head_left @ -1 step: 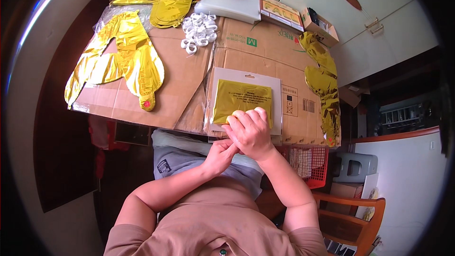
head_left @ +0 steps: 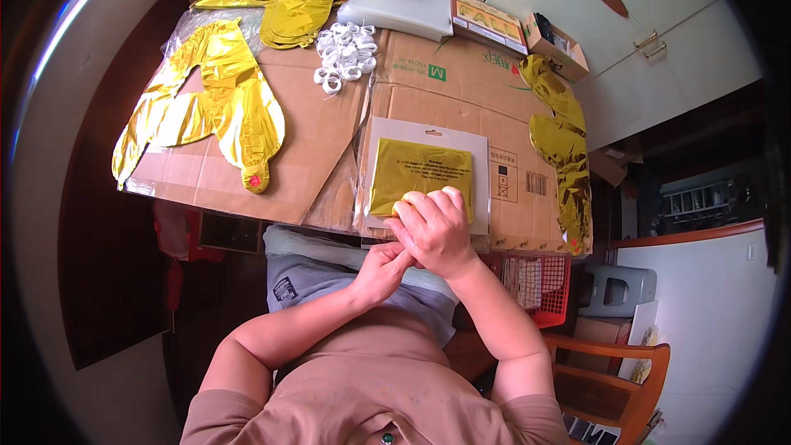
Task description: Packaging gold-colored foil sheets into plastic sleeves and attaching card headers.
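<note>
Presently, items as seen from head view:

1. Flat packet (head_left: 424, 173) – white backing card w/ gold foil inside, clear sleeve. Lies on cardboard sheet (head_left: 461, 91), near edge, centre of scene. Near end of packet is under the hands.

2. Right hand (head_left: 435, 229) – palm down on near edge of packet, fingers curled over it, tips pressing on the gold part. Gripping vs. just pressing: cannot tell for sure.

3. Left hand (head_left: 384, 268) – just near-left of right hand, touching it; fingers bent, pinching at the packet's near edge beneath the right palm. What exactly it pinches is hidden.

4. Gold foil balloon, large (head_left: 216, 107) – flat, uninflated, far left on cardboard, small red spot at its near tip.

5. More gold foil balloons (head_left: 284, 0) – stacked flat, far left-centre.

6. Pile of white plastic rings (head_left: 344, 53) – far centre, just right of item 5.

7. White flat box (head_left: 397, 2) – far, beyond rings.

8. Printed carton (head_left: 488, 23) – right of white box; small open cardboard box (head_left: 559, 43) further right.

9. Gold foil balloon strip (head_left: 564, 144) – right edge of cardboard, running far to near.

10. Red mesh basket (head_left: 540, 284) – below table level, right of person.

11. Wooden chair (head_left: 614, 371) – near right.
</note>
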`<state>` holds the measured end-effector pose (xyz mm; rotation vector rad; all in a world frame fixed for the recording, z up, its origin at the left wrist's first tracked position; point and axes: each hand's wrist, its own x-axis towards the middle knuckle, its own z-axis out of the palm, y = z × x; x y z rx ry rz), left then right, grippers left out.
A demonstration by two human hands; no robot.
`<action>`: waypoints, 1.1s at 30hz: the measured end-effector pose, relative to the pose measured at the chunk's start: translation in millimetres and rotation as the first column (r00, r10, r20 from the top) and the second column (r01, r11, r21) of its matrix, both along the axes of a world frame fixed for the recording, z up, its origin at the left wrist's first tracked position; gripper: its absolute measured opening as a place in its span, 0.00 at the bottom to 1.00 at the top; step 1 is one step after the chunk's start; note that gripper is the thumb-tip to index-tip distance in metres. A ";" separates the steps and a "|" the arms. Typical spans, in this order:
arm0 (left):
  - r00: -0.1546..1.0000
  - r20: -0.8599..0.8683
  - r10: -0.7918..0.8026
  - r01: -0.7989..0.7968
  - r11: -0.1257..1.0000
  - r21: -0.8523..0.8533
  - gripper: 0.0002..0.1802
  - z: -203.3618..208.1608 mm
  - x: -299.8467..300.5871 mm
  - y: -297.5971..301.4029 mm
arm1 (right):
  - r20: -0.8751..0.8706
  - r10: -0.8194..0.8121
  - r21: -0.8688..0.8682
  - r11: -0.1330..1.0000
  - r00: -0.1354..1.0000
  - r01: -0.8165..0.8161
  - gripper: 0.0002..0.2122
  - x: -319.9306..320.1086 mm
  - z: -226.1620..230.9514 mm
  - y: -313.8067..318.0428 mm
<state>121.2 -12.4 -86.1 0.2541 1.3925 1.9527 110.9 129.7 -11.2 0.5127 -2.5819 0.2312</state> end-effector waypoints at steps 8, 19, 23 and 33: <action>0.703 -0.151 -0.695 0.587 0.686 -0.429 0.17 84.4 -40.8 -47.1 | 0.085 -0.042 -0.258 0.964 0.996 0.062 0.16 26.5 12.2 46.4; 0.008 -0.830 -0.557 -0.337 0.780 -0.527 0.41 63.6 -103.4 12.4 | 0.325 -0.427 0.033 0.897 0.844 0.441 0.29 45.9 -18.8 68.6; -0.010 -0.797 -0.604 -0.347 0.750 -0.564 0.42 50.5 -104.8 11.3 | 0.354 -0.424 0.062 0.900 0.834 0.431 0.29 48.3 -11.6 71.1; 0.021 -0.779 -0.627 -0.324 0.732 -0.599 0.44 59.1 -103.8 11.3 | 0.349 -0.330 -0.123 0.912 0.877 0.392 0.26 55.2 -10.5 93.9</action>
